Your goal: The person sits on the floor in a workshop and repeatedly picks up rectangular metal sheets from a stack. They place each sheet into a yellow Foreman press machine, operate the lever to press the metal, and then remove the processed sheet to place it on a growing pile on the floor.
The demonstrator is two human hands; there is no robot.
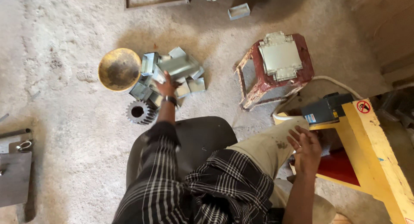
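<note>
Rough concrete floor (64,30) carrying a heap of folded sheet-metal boxes (172,73) at centre. At its 9 o'clock, a brass-coloured bowl (119,69); at 7 o'clock, a toothed gear (139,112). At 3 o'clock stands a worn red stool (269,84) bearing flat metal blanks (280,56). One lone box (239,11) lies at 1 o'clock.

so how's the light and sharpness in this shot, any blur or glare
Head view: soft, even daylight on the concrete floor, with a dim patch along the top edge. The flat metal blanks on the red stool look pale and slightly washed out. The left hand on the folded metal boxes is a little soft, and the right hand too. Straight edges bow near the corners.
</note>
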